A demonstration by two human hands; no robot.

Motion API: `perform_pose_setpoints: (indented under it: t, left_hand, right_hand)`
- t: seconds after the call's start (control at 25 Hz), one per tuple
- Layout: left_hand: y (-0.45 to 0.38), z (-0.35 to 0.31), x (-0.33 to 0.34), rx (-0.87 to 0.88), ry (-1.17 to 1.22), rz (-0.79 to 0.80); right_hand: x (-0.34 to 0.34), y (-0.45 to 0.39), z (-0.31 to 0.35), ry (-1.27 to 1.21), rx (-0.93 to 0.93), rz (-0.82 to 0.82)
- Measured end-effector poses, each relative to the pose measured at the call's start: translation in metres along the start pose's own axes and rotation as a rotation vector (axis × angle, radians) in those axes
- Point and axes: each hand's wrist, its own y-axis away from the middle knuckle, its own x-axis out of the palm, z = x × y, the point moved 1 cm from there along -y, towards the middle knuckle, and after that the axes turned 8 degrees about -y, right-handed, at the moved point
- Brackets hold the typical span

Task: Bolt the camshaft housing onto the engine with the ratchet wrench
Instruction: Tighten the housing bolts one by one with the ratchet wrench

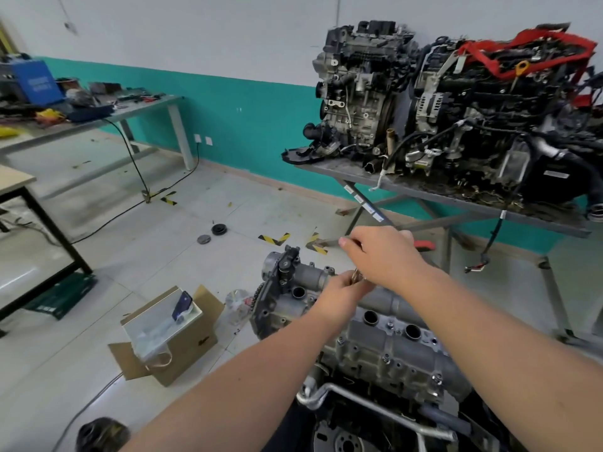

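Right now, from your head view, both hands meet over the far end of the camshaft housing [375,337], which sits on the engine [359,419] with its long axis running from near right to far left. Your left hand [342,293] pinches small brass-coloured bolts [356,276]. Your right hand [381,252], above it, clenches the ratchet wrench [422,244], whose handle points right.

camshaft housing [385,350]: matt cast metal; box [182,350]: brown cardboard

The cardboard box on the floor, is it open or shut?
Open: the cardboard box has its flaps spread outward, and a white item stands inside it.
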Motion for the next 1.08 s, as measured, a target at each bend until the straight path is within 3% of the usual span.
perform_pose_setpoints:
  t: [0.12,0.2,0.28,0.36,0.4,0.64,0.76,0.88,1.08]
  left_hand:
    - [0.0,-0.001,0.002,-0.03,0.124,-0.043]
    - [0.0,0.0,0.001,-0.074,0.112,-0.087]
    - [-0.002,0.003,0.0,-0.122,0.086,-0.131]
    - [-0.003,0.003,0.002,-0.119,0.04,-0.136]
    - [-0.003,0.003,0.004,-0.103,0.022,-0.131]
    - [0.004,-0.002,0.018,0.034,0.02,-0.002]
    - [0.004,-0.001,0.019,0.056,-0.003,0.113]
    - [0.0,0.007,0.015,0.023,-0.224,0.12]
    - [-0.013,0.017,0.012,-0.009,-0.316,0.197]
  right_hand:
    - [0.009,0.007,0.0,-0.027,-0.078,-0.12]
    - [0.012,0.014,-0.007,-0.192,0.011,-0.346]
    - [0.013,0.018,-0.011,-0.631,0.331,-0.485]
    - [0.017,0.016,-0.012,-1.205,0.645,-0.386]
    - [0.019,0.014,-0.014,-1.342,0.703,-0.321]
    - [0.016,0.008,-0.004,-1.596,0.71,-0.146]
    - [0.011,0.011,0.002,-1.548,0.66,-0.116]
    - [-0.008,0.015,-0.001,-1.495,0.559,-0.109]
    - [-0.037,0.031,-0.029,-1.459,0.581,-0.166]
